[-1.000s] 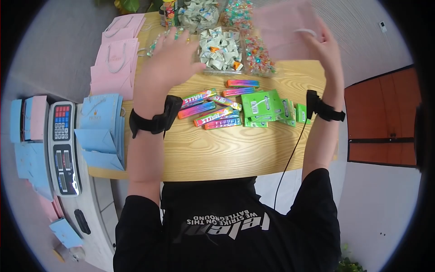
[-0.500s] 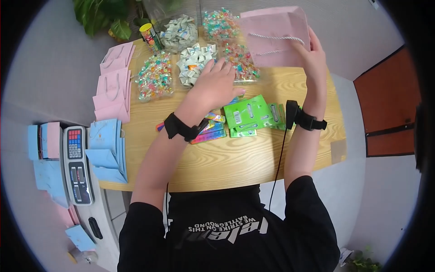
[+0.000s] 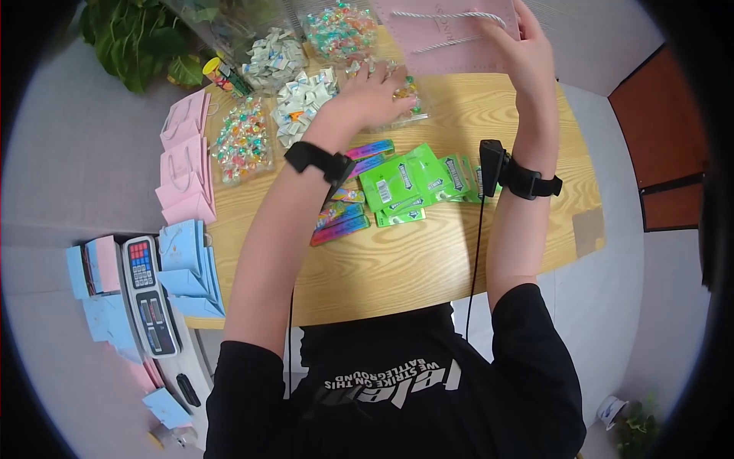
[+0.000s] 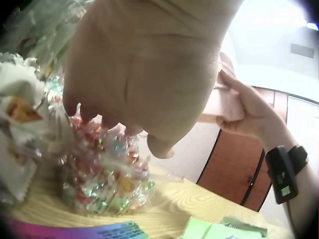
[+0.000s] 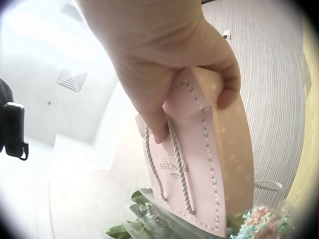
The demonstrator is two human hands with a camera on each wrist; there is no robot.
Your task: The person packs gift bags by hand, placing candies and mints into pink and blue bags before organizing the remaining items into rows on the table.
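In the head view the right hand [image 3: 527, 57] grips a pink paper bag [image 3: 459, 38] with white rope handles; the right wrist view shows its thumb on the front of the bag [image 5: 192, 144]. My left hand [image 3: 367, 99] reaches over a clear box of wrapped candies [image 3: 417, 107] at the back of the table. In the left wrist view the fingers of the left hand [image 4: 134, 74] touch the top of the colourful candies [image 4: 109, 184], their tips partly hidden. White-wrapped sweets [image 3: 302, 103] fill the box beside it.
Green packets [image 3: 405, 183] and rainbow candy sticks [image 3: 344, 226] lie mid-table. Another candy box [image 3: 243, 141], pink bags [image 3: 183, 168] and blue bags [image 3: 187, 260] line the left side. A scale [image 3: 153, 298] stands beyond them. A yellow-lidded can [image 3: 222, 76] stands at the back.
The left hand has moved right, from above the left candy box, past the white sweets, to the right candy box. The right hand still holds the pink bag. The head view has shifted.
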